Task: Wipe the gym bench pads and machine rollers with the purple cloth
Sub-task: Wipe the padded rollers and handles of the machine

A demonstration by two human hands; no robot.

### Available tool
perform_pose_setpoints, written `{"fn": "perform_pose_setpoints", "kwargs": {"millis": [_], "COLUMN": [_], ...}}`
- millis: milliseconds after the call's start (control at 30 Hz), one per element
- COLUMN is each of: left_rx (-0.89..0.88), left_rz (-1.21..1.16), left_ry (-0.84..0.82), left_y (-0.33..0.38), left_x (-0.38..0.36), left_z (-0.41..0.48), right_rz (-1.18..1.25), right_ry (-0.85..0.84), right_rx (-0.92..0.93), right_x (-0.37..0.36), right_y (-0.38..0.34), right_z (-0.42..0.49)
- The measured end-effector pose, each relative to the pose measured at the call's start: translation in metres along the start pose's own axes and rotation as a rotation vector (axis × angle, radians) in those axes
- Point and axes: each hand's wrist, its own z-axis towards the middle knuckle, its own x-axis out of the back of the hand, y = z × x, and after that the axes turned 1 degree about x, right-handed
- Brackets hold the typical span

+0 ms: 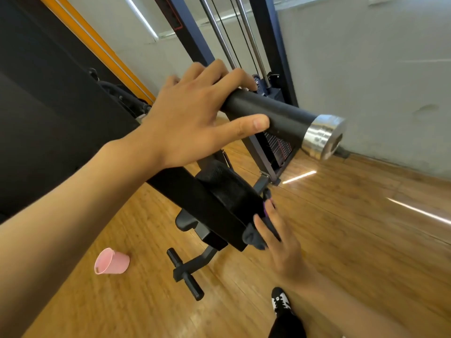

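My left hand (195,113) grips the upper black roller (271,113), which ends in a shiny metal cap (324,136) on the right. Below it, my right hand (280,242) holds the bunched purple cloth (253,236) against the end of a lower black pad (231,191). Most of the cloth is hidden between my fingers and the pad. A flat black arm (195,203) of the machine runs diagonally between my two hands.
The machine's dark frame with cables and steel guide rods (244,45) rises behind the roller. A pink plastic cup (112,262) lies on its side on the wooden floor at lower left. A black foot peg (185,276) sticks out low. My shoe (280,301) is at the bottom.
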Motion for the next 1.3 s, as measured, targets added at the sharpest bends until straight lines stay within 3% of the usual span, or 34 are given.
{"fn": "perform_pose_setpoints", "kwargs": {"millis": [100, 167, 233, 333, 433, 567, 667, 800, 900, 1033, 1167, 1300], "left_rx": [0.002, 0.008, 0.013, 0.015, 0.007, 0.011, 0.018, 0.015, 0.015, 0.005, -0.007, 0.011], "left_rz": [-0.002, -0.001, 0.006, 0.007, 0.002, 0.007, 0.014, 0.034, 0.050, 0.035, 0.044, 0.047], "left_ry": [0.020, 0.027, 0.024, 0.005, 0.014, 0.028, 0.006, 0.014, 0.039, 0.036, 0.023, 0.042], "left_y": [0.006, 0.009, 0.008, 0.009, 0.006, 0.005, 0.000, -0.003, -0.007, -0.010, -0.012, -0.016], "left_x": [0.000, 0.000, 0.000, -0.002, 0.001, -0.004, -0.007, -0.011, -0.009, -0.013, -0.013, -0.009], "left_z": [0.001, 0.003, 0.005, 0.002, -0.003, 0.004, 0.005, 0.006, 0.006, 0.010, 0.008, 0.012], "right_rz": [0.001, 0.028, 0.104, 0.035, 0.078, 0.133, 0.070, 0.049, 0.100, 0.040, -0.013, 0.065], "right_ry": [-0.078, -0.017, 0.071, 0.049, -0.007, 0.170, 0.096, -0.047, -0.009, 0.026, 0.008, -0.009], "right_rx": [-0.161, -0.212, -0.162, -0.042, -0.119, -0.096, -0.030, 0.018, -0.057, 0.004, 0.035, -0.152], "right_x": [0.014, 0.013, 0.010, 0.002, 0.003, -0.005, -0.013, -0.004, -0.008, -0.024, -0.021, -0.020], "right_y": [0.011, 0.002, -0.005, 0.003, 0.000, -0.027, -0.043, -0.026, -0.036, -0.045, -0.017, 0.015], "right_z": [-0.026, -0.003, 0.024, 0.003, -0.026, 0.059, 0.107, 0.070, 0.095, 0.165, 0.061, 0.006]}}
